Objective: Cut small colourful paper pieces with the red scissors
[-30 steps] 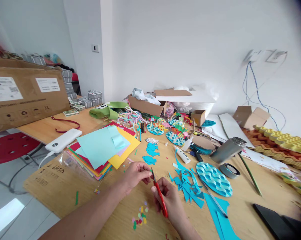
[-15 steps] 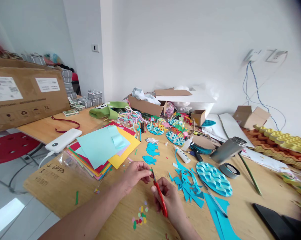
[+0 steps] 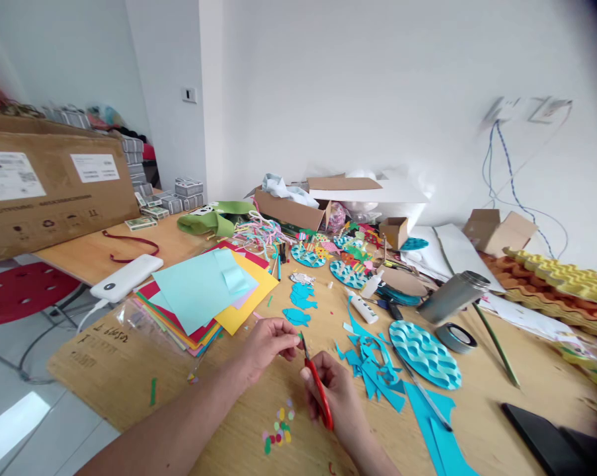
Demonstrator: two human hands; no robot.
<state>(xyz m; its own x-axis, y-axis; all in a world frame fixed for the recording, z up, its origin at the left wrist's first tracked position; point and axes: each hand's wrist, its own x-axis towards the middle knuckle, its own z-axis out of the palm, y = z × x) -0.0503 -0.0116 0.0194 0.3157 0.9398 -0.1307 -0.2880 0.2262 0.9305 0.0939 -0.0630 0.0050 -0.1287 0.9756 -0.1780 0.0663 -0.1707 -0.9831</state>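
Observation:
My right hand [image 3: 334,390] is closed around red-handled scissors [image 3: 318,391], whose blades point up and away toward my left fingertips. Between thumb and forefinger, my left hand [image 3: 273,345] pinches a small piece of green paper [image 3: 301,337], right at the scissor tips; most of it is hidden by the fingers. Below the hands lie several small coloured paper dots [image 3: 278,433]. Blue paper fish [image 3: 297,317] rest just beyond my left hand. Blue paper scraps [image 3: 372,367] are heaped to the right of the scissors.
A stack of coloured paper [image 3: 194,291] lies at left beside a white power bank [image 3: 127,276]. Glue bottles [image 3: 363,307], a wavy blue disc [image 3: 426,355], a roll of tape [image 3: 455,337] and a leaning steel flask [image 3: 454,297] stand to the right. Boxes line the wall.

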